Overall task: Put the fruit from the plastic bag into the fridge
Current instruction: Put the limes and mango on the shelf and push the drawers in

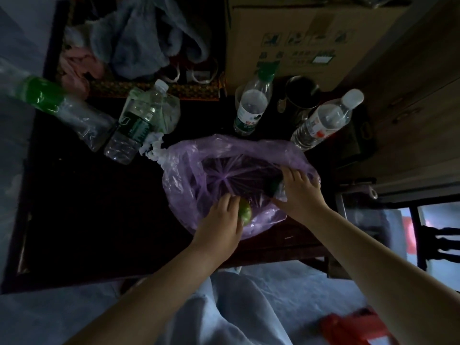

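On the dark wooden desk (87, 207) lies our crumpled purple translucent plastic bag (196, 168). Our left hand (221, 220) curls round a small round green fruit (245, 212) at its near rim; our right hand (298, 192) grips the bag's right edge.

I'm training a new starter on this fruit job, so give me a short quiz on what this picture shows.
1. True or false: the left hand holds a green fruit.
2. What colour is the plastic bag? A red, B purple, C yellow.
3. Fill in the blank: the bag lies on a dark ____, with several bottles behind it.

Key: 1 true; 2 B; 3 table.
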Demonstrator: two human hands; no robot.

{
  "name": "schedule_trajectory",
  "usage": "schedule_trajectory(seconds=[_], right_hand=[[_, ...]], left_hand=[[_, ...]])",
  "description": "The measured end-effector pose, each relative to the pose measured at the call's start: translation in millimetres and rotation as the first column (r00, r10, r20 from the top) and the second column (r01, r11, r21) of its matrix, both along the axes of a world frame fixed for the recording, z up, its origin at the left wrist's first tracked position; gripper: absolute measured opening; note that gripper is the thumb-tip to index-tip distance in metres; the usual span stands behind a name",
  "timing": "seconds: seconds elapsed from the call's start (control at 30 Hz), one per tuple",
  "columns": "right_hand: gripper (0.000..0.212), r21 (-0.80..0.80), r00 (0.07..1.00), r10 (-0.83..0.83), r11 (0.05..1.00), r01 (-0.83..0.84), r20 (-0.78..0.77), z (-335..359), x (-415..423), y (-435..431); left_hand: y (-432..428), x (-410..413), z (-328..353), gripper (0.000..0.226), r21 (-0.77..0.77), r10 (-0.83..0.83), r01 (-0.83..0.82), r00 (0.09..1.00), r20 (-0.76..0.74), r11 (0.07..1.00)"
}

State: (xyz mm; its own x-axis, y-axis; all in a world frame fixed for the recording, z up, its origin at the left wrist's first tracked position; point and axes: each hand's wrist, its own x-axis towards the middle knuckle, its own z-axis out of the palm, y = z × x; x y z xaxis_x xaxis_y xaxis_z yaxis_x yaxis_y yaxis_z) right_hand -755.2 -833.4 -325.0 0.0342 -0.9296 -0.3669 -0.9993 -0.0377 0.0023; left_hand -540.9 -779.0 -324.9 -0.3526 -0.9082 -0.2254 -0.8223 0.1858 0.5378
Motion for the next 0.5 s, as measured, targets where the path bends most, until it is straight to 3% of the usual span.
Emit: schedule_trajectory(seconds=[0.4,0.5], right_hand=[[0.101,0.043,0.978,-0.110,0.994,0.103,0.179,-30,-22,30],[0.090,-0.005,0.973,-0.100,0.995,0.103,0.209,-25,-24,29]], left_hand=[[26,-8,-30,0.061,0.068,0.111,-0.112,0.994,0.014,0.991],[25,-10,-25,0.064,0.052,0.126,-0.128,0.991,0.043,0.990]])
